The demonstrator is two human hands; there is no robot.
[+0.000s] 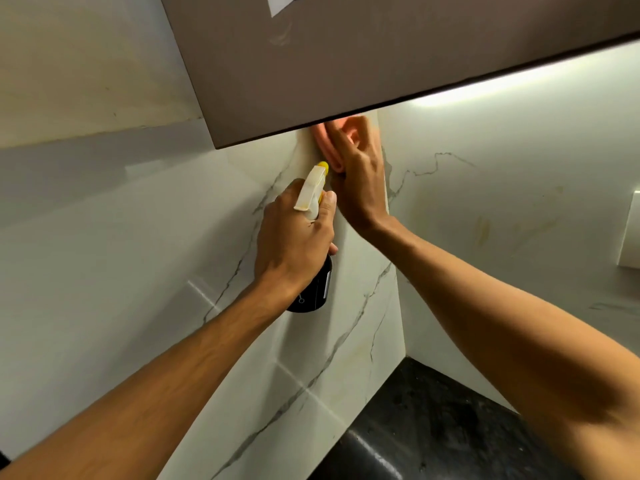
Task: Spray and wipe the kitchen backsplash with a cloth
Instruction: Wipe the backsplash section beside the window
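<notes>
— Where's your cloth right now?

— My right hand (358,181) has the pink cloth (327,147) bunched under its fingers, pressed flat against the marbled backsplash (349,323) high up, just under the bottom edge of the brown cabinet (311,64). Part of the cloth is hidden behind that edge.

— And the spray?

— My left hand (294,237) is wrapped tight around the neck of the spray bottle (313,289) — dark body hanging below my palm, white trigger head (310,192) with a yellow tip sticking up above it. My thumb lies alongside the head. The nozzle points up toward the cloth and sits just beside my right hand, nearly touching it.

— Are you squeezing the trigger?

— I can't tell; my fingers on that side are hidden behind the bottle.

— What's around you?

— The backsplash turns a corner here, with grey veins and a few yellowish marks on the right-hand panel. A light strip (519,88) glows under the cabinet. The black stone table (433,427) lies below, and a white switch plate (632,230) sits at the far right edge.
</notes>
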